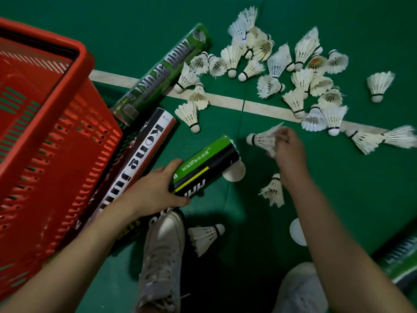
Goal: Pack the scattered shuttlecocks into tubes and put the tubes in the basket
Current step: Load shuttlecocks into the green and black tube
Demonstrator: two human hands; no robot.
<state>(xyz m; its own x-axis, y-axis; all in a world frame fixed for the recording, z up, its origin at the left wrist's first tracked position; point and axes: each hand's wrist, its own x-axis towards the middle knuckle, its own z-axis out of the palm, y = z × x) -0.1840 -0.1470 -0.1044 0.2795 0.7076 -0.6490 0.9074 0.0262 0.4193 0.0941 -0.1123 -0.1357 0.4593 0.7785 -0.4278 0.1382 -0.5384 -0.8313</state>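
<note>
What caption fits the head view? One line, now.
Left hand steadies green tube; right hand brings a shuttlecock.

I am reading this as an indoor badminton court. Green sports matting [316,19] is covering the whole floor, and a white boundary line [228,101] is running across it. Feather shuttlecocks [277,64] are lying scattered over and beside the line. Shuttlecock tubes [162,71] are lying on the matting beside a red plastic basket [56,141]. A white sports shoe [162,256] is resting on the mat near the bottom of the view.
</note>
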